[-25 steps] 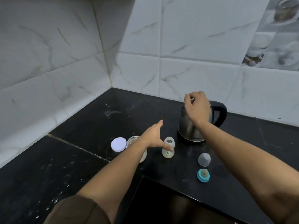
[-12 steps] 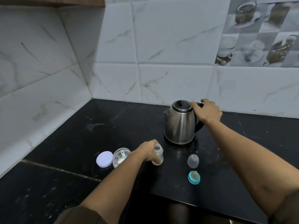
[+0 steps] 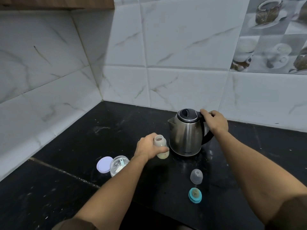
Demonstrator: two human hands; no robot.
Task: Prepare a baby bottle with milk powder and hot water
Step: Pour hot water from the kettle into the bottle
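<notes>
- At about nine o'clock of the bottle, a round lilac plastic lid [image 3: 104,164] is lying flat on the black stone counter [image 3: 69,143], touching an open clear milk-powder jar [image 3: 119,165] with a pale scoop inside.
- I am wrapping my left hand [image 3: 148,148] around the small translucent plastic baby bottle [image 3: 161,148]; it is standing open-mouthed at the counter's middle, with pale powder at the bottom.
- The bottle is looking light and easy to tip, so I am judging that a low grip on its body is best while water goes in.
- Just at its three o'clock, the brushed-steel electric kettle [image 3: 186,135] is standing upright with its black lid down.
- My right hand [image 3: 214,121] is closing on the top of the kettle's black handle; the steel will likely be hot and the load heavy, so the handle is the only safe hold.
- At five o'clock, a clear domed bottle cap [image 3: 196,176] and a teal teat ring [image 3: 195,195] are waiting, near each other.
</notes>
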